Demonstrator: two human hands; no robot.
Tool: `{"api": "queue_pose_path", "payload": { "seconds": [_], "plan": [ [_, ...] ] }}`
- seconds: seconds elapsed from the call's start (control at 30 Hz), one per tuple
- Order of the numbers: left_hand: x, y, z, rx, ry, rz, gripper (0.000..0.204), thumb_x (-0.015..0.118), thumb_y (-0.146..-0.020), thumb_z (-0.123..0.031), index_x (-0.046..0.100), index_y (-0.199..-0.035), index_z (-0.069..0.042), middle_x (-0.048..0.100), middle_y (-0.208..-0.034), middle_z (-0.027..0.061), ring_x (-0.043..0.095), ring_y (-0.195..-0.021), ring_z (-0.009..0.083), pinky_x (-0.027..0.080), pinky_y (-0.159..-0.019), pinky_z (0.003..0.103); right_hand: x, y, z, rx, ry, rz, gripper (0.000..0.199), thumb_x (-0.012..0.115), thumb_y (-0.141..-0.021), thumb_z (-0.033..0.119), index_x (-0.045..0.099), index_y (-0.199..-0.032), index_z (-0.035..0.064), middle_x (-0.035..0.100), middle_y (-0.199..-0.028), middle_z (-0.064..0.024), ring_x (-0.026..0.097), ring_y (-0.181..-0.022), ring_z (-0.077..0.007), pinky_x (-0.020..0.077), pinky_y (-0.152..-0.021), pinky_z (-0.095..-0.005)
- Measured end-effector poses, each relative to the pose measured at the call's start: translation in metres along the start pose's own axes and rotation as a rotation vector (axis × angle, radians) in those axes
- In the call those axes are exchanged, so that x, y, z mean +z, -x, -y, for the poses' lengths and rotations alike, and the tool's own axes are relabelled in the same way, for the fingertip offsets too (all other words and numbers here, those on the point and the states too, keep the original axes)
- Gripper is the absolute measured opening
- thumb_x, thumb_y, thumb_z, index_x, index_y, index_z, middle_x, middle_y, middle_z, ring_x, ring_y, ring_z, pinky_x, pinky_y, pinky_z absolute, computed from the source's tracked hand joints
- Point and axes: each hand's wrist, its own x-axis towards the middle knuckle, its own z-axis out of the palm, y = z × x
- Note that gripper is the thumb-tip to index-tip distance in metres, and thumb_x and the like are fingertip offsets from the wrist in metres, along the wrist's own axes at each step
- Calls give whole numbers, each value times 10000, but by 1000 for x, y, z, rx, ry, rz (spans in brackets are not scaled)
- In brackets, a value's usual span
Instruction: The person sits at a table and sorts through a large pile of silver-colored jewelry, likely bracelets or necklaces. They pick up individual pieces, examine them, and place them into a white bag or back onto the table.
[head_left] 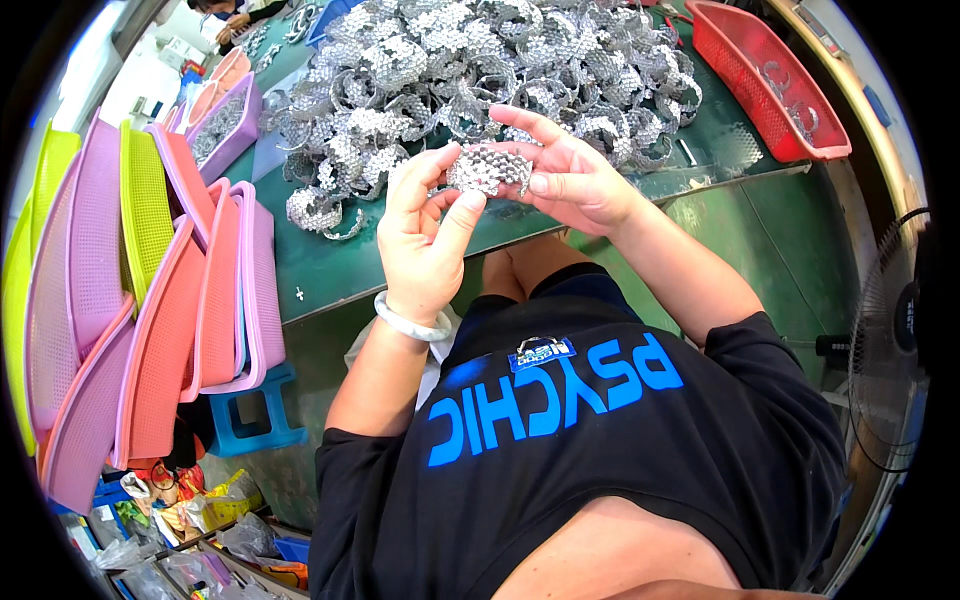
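Observation:
Between my two hands is a silvery cuff bracelet (490, 170) with a honeycomb-like, scaly surface, held above the table's near edge. My left hand (425, 215) pinches its left end between thumb and fingers; a pale bangle sits on that wrist. At the right end, my right hand (570, 180) grips it with the thumb in front, the index finger stretched out above. Behind my hands lies a large heap of similar silvery cuffs (400, 65), several of them curled open. One loose cuff (318, 210) rests at the heap's near left edge.
The green table (330, 270) carries a red basket (770, 80) with a few cuffs at right and a purple basket (225, 125) at left. Stacked coloured baskets (165, 300) stand left, by a blue stool (255, 415). A fan (890, 330) is at right; another person (240, 15) works far left.

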Motion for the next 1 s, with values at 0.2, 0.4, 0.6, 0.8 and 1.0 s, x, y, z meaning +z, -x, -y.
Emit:
{"api": "queue_pose_path", "payload": {
  "seconds": [0.2,0.4,0.6,0.8,1.0],
  "plan": [
    [3,1,-2,86,-60,-1,398,636,-785,27,528,-1166,-5,448,-1156,93,517,-1013,156,463,-781,258,-1,-1,-2,-10,-24,25,736,622,-809,70,196,-1410,85,455,-1280,-155,487,-1142,-237,369,-989,-370],
    [3,2,-4,110,-164,-26,399,651,-776,13,534,-1158,-5,454,-1147,92,517,-1003,152,461,-768,250,0,-1,-4,-8,-60,32,712,613,-811,55,215,-1401,83,483,-1252,-154,530,-1089,-231,404,-956,-353],
    [1,0,-2,-85,36,-46,359,614,-826,-13,503,-1165,24,488,-1119,76,525,-961,133,455,-784,241,-1,1,-4,37,7,-15,689,617,-826,121,232,-1394,59,496,-1234,-169,509,-1106,-241,403,-938,-377],
    [-3,-3,1,-251,41,-92,323,520,-905,-99,481,-1205,15,567,-1070,69,549,-877,104,462,-715,238,1,1,-5,69,73,-110,624,613,-837,124,286,-1361,40,540,-1147,-163,571,-988,-229,458,-844,-343],
    [-9,-4,8,-329,152,-111,305,539,-905,-144,508,-1169,4,565,-1056,58,542,-880,88,459,-690,223,4,2,-6,86,129,-163,600,621,-840,129,310,-1342,27,576,-1065,-131,586,-939,-198,476,-789,-316]
  ]
}}
